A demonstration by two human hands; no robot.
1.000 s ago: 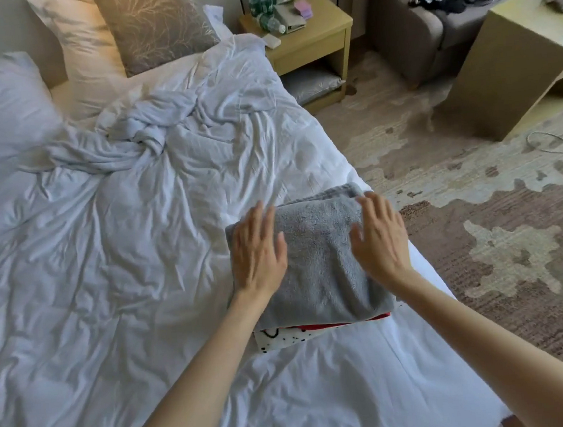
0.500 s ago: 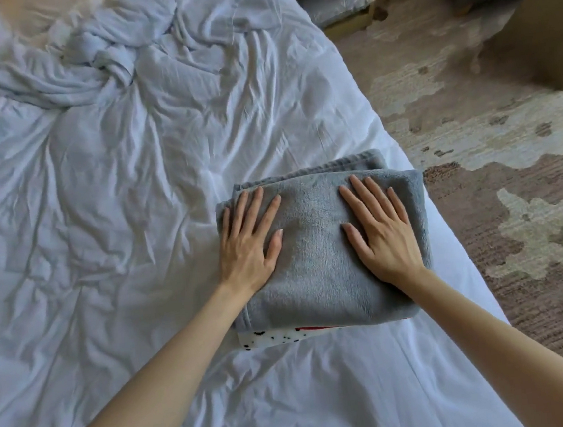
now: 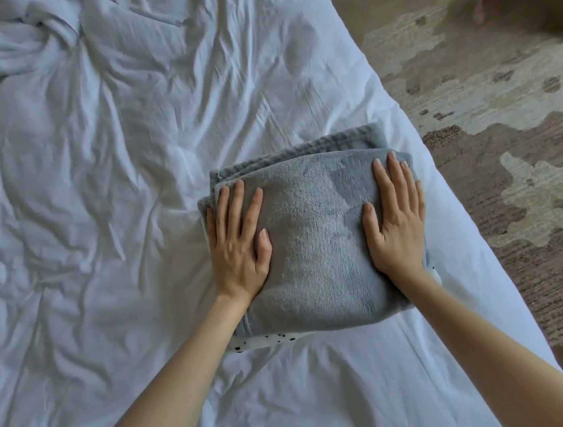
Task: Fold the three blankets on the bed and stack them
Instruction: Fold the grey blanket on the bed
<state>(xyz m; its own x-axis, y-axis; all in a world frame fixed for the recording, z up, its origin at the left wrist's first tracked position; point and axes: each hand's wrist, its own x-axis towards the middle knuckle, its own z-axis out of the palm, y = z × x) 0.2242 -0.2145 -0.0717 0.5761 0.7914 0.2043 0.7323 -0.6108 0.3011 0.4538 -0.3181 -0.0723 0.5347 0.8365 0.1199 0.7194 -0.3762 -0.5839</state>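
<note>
Two hands in view, left hand (image 3: pixel 238 248) and right hand (image 3: pixel 395 226), both bare. Fingers long and slender; nails (image 3: pixel 264 237) short, rounded, plain. Tendons and knuckles show faintly on the backs. The left forearm (image 3: pixel 172 378) and right forearm (image 3: pixel 492 348) bare from wrist to the lower frame edge, smooth, narrow at the wrist and widening toward the elbow.

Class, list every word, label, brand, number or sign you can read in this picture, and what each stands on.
None: no word, number, label or sign can be read in this view.
The grey blanket is plain; the white blanket beneath it shows only black spots; the bed sheet and carpet bear no print.
</note>
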